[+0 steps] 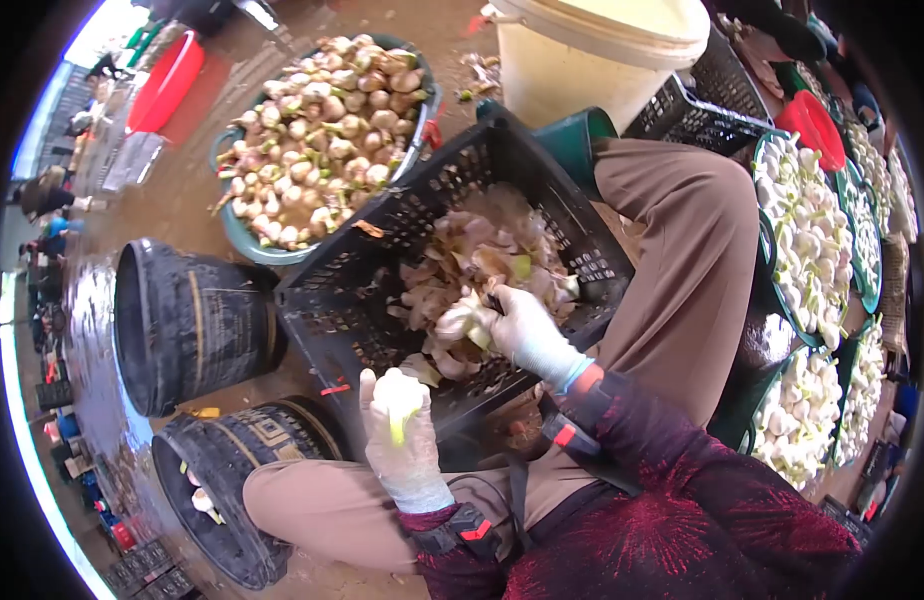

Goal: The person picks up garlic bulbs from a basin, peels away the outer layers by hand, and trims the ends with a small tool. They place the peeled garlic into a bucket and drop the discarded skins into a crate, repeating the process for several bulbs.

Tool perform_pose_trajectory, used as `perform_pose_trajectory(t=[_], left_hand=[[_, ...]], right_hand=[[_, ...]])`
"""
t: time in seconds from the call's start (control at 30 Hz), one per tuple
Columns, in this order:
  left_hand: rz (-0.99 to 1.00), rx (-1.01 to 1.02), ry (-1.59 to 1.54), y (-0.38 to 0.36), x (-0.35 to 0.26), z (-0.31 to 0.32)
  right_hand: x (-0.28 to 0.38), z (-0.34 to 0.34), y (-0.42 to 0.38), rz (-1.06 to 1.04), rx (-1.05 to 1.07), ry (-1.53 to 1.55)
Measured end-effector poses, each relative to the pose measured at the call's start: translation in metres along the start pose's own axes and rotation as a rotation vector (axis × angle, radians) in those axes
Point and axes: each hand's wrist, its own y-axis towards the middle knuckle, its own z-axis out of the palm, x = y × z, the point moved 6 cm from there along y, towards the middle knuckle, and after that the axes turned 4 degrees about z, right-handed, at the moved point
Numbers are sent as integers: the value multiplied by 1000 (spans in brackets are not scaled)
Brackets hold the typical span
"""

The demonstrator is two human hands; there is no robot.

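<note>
My left hand [400, 462], in a pale glove, is closed around a peeled white garlic bulb [396, 392] with a green stem pointing down toward the palm. My gloved right hand [530, 335] reaches over the black plastic crate [347, 255], its fingers closed on whitish garlic peel [464, 320] that is blurred by motion. A small dark bit shows at those fingertips; I cannot tell what it is. Loose garlic skins [482, 245] heap up inside the crate, beneath and beyond the right hand.
A tub of unpeeled garlic [327, 140] stands beyond the crate, beside a large cream bucket [592, 70]. Two black buckets [207, 325] [252, 450] lie or lean at left. Green tubs of white garlic [807, 240] line the right. My bent legs [682, 260] flank the crate.
</note>
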Motion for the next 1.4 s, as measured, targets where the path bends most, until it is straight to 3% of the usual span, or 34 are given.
perform_pose_trajectory(t=[0.03,0.07,0.1,0.13,0.17,0.2,0.27,0.4,0.67,0.73,0.8,0.87,0.9,0.93,1.03,1.1,1.2,1.23,1.27,1.33,1.37,1.4], left_hand=[[22,17,-8,1,-2,4],[86,-47,113,2,-5,3],[145,-117,235,2,-6,3],[95,-107,22,-1,1,18],[124,-101,119,0,3,21],[149,-102,223,-1,4,21],[188,-107,316,1,8,12],[271,-51,535,2,12,15],[241,-29,596,9,25,7],[178,-48,610,11,28,10],[126,-71,617,10,25,16],[-61,-240,618,0,23,19],[-85,-202,869,0,23,31],[85,21,1302,4,19,37],[-15,-201,1115,2,23,20],[-84,-232,886,-2,23,0],[-144,-198,620,-4,22,-14],[-140,-186,615,-4,21,-15],[-121,-190,562,-3,21,-15],[-86,-192,490,0,21,-12],[-69,-186,535,0,22,-6],[-57,-186,582,0,22,-1]], right_hand=[[20,-6,-6,-126,17,-436],[39,-11,-13,-136,15,-547],[53,-12,-23,-196,24,-480],[62,-11,-32,-251,34,-413],[77,-9,-41,-401,38,-239],[76,4,-42,-305,258,-161],[75,21,-47,-226,384,81],[61,23,-43,-121,407,159],[48,23,-33,-13,252,91],[39,22,-32,109,320,431],[42,17,-32,86,274,417],[64,1,-36,-270,30,-94],[67,6,-39,-319,30,-103],[71,11,-45,-377,6,-140],[74,16,-44,-350,84,-185],[68,7,-33,-382,-81,-111],[55,-15,4,-92,-202,-13],[52,-22,9,-87,-210,39],[53,-29,2,-101,-221,35],[61,-11,-23,-116,206,172],[71,-6,-33,-377,98,-62],[70,1,-44,-397,73,-114]])
